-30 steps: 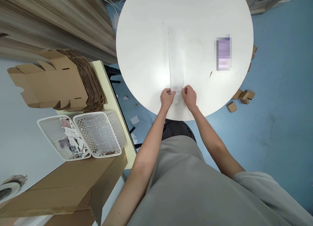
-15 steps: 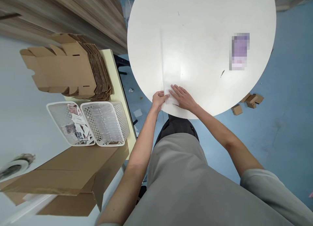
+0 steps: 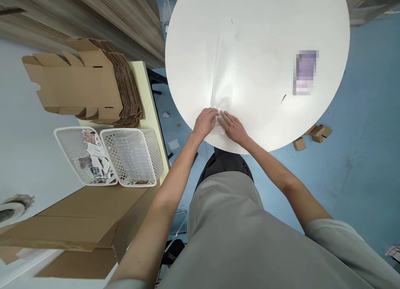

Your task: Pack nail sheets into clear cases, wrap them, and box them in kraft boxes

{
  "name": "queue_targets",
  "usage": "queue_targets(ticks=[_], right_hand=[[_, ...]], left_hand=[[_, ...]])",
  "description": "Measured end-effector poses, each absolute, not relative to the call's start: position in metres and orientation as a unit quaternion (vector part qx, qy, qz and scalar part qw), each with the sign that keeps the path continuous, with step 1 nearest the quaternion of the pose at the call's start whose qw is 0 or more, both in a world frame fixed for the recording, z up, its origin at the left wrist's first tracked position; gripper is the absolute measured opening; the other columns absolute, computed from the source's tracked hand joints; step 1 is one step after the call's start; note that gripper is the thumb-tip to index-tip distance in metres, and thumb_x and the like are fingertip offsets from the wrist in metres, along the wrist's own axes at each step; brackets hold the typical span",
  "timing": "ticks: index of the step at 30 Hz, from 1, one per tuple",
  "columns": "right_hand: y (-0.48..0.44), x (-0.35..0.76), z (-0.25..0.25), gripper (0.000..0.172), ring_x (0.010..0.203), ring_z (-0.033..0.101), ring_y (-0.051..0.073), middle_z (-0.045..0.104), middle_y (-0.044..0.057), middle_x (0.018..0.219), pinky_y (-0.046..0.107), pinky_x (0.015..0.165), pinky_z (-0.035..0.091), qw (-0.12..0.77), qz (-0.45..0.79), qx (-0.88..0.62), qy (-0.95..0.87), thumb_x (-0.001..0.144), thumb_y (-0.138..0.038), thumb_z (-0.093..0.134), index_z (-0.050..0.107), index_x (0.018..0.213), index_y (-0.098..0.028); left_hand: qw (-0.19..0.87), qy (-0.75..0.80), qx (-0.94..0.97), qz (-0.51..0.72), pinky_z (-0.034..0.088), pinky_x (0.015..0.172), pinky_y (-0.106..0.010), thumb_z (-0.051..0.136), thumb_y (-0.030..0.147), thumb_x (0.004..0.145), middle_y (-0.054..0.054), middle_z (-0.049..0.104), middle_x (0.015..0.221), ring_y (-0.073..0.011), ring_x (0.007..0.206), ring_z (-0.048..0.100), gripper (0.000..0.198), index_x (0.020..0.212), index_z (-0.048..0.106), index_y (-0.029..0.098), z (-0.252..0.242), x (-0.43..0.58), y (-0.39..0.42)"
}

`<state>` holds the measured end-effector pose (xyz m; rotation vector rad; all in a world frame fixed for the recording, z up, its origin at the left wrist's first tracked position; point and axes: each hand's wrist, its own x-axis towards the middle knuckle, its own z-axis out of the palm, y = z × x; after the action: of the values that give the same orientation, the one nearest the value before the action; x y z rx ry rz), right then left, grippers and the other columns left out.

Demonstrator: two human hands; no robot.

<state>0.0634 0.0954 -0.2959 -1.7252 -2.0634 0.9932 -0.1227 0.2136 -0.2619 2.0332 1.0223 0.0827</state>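
Head view: a long strip of clear plastic film lies flat on the round white surface, running from the upper middle of the frame down to the surface's near edge at centre. Both hands meet on its near end. The left hand is curled, fingers bent onto the film; whether it pinches the film cannot be told. The right hand lies flat, fingers spread, pressing the film down.

The film looks very light, limp and slippery, and it puckers just above the fingers, so it likely creases easily. The near end and the long side edges seem the best places to hold it.

The near rim sits right under the wrists. Around the film the surface is broad and bare, with only a pixelated purple item well apart at right. At left, stacked flat cartons and two white baskets stand clear.
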Motion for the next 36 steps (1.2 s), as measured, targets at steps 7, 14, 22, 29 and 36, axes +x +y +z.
queue_targets(ticks=[7,14,22,29,36], right_hand=[[0.104,0.066,-0.292,0.051,0.162,0.05,0.028,0.056,0.006,0.171,0.059,0.131,0.048,0.209,0.378,-0.627,-0.648,0.111,-0.02,0.044,0.063,0.158,-0.027],[0.13,0.062,-0.281,0.059,0.117,0.07,0.032,0.08,0.014,0.118,0.05,0.104,0.058,0.275,0.395,-0.693,-0.536,0.117,-0.063,0.029,0.074,0.116,-0.024],[0.169,0.066,-0.277,0.055,0.07,0.044,0.018,0.043,-0.002,0.068,0.034,0.067,0.038,0.251,0.438,-0.775,-0.38,0.111,-0.057,0.049,0.031,0.068,-0.028],[0.175,0.067,-0.274,0.053,0.067,0.036,0.018,0.033,-0.003,0.064,0.033,0.062,0.035,0.22,0.426,-0.785,-0.393,0.107,-0.058,0.048,0.027,0.067,-0.029],[0.167,0.061,-0.281,0.048,0.073,0.054,0.021,0.052,0.001,0.069,0.035,0.071,0.051,0.205,0.403,-0.797,-0.4,0.109,-0.055,0.047,0.044,0.069,-0.028]], left_hand=[[0.448,0.394,0.803,0.02,0.059,0.116,-0.047,0.044,0.006,0.096,-0.01,0.061,0.163,-0.0292,0.143,0.065,0.058,0.147,0.067,0.023,-0.263,-0.151,0.212],[0.486,0.42,0.765,0.043,0.057,0.119,-0.047,0.062,0.029,0.101,-0.014,0.059,0.156,-0.0329,0.146,0.061,0.05,0.15,0.065,0.025,-0.271,-0.151,0.212],[0.508,0.489,0.705,0.075,0.06,0.109,-0.046,0.066,0.06,0.106,-0.016,0.063,0.154,-0.0301,0.127,0.069,0.082,0.174,0.032,0.031,-0.257,-0.134,0.218],[0.486,0.445,0.75,0.05,0.062,0.097,-0.041,0.04,0.065,0.114,-0.015,0.054,0.166,-0.0287,0.119,0.073,0.065,0.17,0.042,0.031,-0.234,-0.13,0.214],[0.48,0.583,0.651,0.082,0.058,0.095,-0.038,0.049,0.052,0.114,-0.008,0.076,0.101,-0.0277,0.105,0.075,0.038,0.1,0.071,0.024,-0.241,-0.109,0.22]])
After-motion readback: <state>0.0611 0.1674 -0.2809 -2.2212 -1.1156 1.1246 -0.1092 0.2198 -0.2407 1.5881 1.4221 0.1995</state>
